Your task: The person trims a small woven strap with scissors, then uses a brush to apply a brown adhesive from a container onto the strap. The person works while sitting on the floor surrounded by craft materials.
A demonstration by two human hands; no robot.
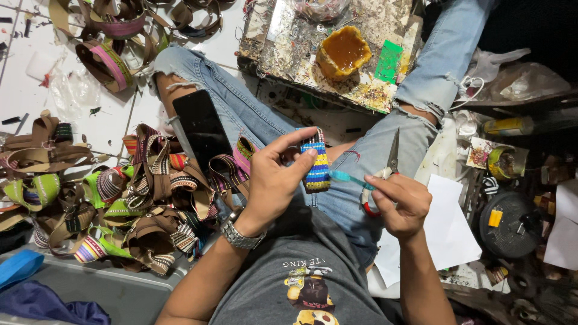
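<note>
My left hand (pixel 274 180) pinches a small woven strap piece (pixel 315 165) with blue, yellow and white stripes, held upright above my lap. My right hand (pixel 402 201) grips a thin turquoise brush (pixel 348 177) whose tip touches the strap's right edge. The same hand also carries scissors (pixel 390 157) with red and white handles, blades pointing up. A silver watch (pixel 239 236) sits on my left wrist.
A black phone (pixel 201 129) rests on my left thigh. A heap of brown and coloured woven straps (pixel 120 198) lies on the left. A stained board (pixel 289 48) carries an amber glue tub (pixel 343 51) and a green card (pixel 388 60). Cluttered tins and white paper (pixel 448 222) lie at right.
</note>
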